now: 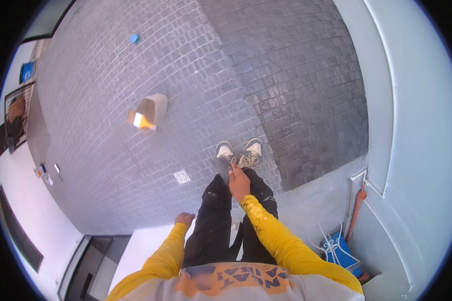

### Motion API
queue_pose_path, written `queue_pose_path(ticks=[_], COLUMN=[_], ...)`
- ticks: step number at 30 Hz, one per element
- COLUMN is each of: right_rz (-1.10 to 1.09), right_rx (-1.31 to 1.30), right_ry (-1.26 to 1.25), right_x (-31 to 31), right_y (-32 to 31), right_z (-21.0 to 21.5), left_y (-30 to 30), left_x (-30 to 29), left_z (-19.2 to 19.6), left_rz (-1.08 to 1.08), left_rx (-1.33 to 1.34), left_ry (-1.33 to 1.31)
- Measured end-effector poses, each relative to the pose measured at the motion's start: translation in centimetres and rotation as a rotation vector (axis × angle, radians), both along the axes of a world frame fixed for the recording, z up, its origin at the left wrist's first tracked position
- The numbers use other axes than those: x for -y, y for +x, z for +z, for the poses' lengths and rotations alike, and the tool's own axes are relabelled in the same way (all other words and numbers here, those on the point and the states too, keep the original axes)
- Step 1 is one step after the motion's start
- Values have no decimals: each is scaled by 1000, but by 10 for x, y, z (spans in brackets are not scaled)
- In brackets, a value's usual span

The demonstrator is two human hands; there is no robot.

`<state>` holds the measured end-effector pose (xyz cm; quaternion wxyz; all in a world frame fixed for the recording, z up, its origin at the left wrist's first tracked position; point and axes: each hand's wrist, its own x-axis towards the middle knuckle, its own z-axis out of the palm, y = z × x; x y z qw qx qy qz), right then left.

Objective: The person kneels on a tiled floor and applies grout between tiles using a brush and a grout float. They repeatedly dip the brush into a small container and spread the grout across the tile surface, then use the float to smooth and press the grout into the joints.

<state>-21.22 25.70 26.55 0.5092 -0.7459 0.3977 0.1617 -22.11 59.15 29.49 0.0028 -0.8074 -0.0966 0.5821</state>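
Note:
My right hand [239, 183] is in front of my thighs, closed round a dark, flat, blurred tool [223, 166]. The kind of this tool cannot be made out; it overlaps my left shoe in the view. Beside my left thigh hangs my left hand [185, 218], its fingers curled in, with nothing seen sticking out of it. Both forearms are in yellow sleeves. My light shoes [250, 152] stand on grey paving. Ahead to the left, a pale bucket [159, 106] has an orange and white thing [144, 122] at its near side.
A small blue round object [134, 38] lies farther off on the paving. A square drain grate [182, 176] is set in the ground left of my feet. At right, a pale wall carries pipes [356, 210], with a white metal frame and blue item [340, 250] below.

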Motion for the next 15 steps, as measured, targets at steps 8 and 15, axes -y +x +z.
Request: queue_pose_path(ticks=[8, 15], right_rz=[866, 220], right_rx=[-199, -119], right_ry=[112, 555], right_x=[-90, 2], right_y=[25, -27], right_z=[83, 220], left_y=[-71, -129], left_x=[-225, -242], left_z=[205, 239], left_rz=[733, 894], left_rx=[210, 204], left_ry=[155, -30])
